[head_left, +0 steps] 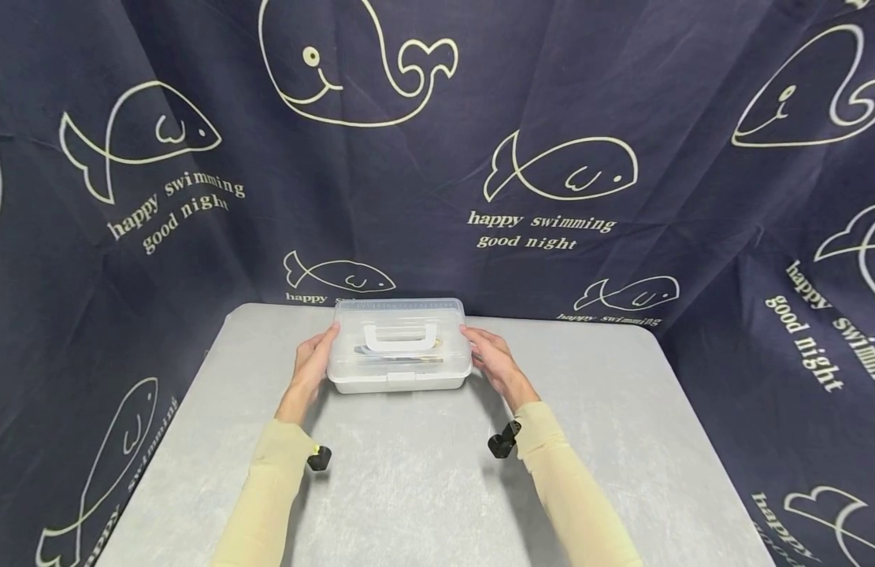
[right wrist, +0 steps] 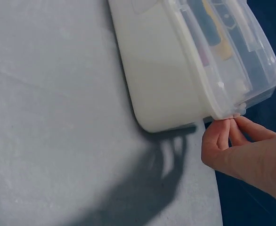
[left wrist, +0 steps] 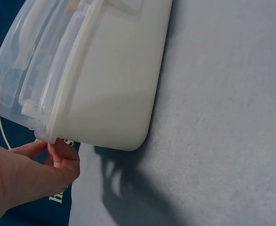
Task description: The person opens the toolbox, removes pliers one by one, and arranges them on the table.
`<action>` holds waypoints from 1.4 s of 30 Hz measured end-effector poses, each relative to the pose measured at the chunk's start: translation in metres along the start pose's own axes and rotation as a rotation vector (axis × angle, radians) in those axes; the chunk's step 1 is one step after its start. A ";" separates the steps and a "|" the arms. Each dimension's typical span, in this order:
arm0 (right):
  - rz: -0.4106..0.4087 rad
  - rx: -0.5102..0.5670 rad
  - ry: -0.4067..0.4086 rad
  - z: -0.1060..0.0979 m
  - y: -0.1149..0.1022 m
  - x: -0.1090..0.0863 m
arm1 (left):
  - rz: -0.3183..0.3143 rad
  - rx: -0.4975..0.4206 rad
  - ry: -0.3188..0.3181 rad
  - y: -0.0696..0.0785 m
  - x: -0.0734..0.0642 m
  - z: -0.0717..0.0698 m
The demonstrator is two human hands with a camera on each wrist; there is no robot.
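A plastic storage box (head_left: 409, 383) with a clear lid, a carry handle (head_left: 400, 344) and a front latch (head_left: 401, 377) is at the far side of the table. Its lid is down, and a few slim items show blurrily through it. My left hand (head_left: 311, 368) grips the box's left end, fingers curled in under the rim in the left wrist view. At the right end, my right hand (head_left: 497, 364) holds it the same way, fingertips bunched below the rim. The thumbs lie higher, by the lid, mostly out of the wrist views.
The grey tabletop (head_left: 409, 488) stretches between my forearms. A dark blue curtain (head_left: 437, 173) with white fish drawings hangs behind the table and along both sides. Black wrist cameras sit at my left cuff (head_left: 320, 458) and right cuff (head_left: 503, 442).
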State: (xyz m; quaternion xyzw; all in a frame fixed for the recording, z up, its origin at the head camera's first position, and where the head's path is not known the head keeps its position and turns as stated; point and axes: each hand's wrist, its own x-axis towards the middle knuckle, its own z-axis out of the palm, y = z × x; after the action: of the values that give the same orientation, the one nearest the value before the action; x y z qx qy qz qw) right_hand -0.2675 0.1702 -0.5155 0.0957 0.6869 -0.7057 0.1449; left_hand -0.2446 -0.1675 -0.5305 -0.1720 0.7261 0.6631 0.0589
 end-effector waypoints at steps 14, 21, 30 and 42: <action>0.012 0.028 0.027 0.002 -0.006 -0.008 | -0.016 -0.010 0.002 -0.001 -0.004 0.001; 0.001 0.013 0.025 0.002 -0.013 -0.015 | -0.009 0.014 0.009 0.002 -0.008 0.001; 0.008 0.022 0.028 -0.001 -0.008 -0.024 | 0.020 -0.016 -0.005 0.001 -0.015 0.004; 0.023 -0.012 0.047 -0.010 0.004 -0.035 | 0.028 -0.004 -0.029 -0.005 -0.022 0.007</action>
State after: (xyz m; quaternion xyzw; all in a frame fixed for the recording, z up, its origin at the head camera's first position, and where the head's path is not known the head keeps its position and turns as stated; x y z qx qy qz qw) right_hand -0.2337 0.1825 -0.5078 0.1196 0.6931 -0.6975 0.1374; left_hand -0.2238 -0.1571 -0.5289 -0.1523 0.7263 0.6677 0.0597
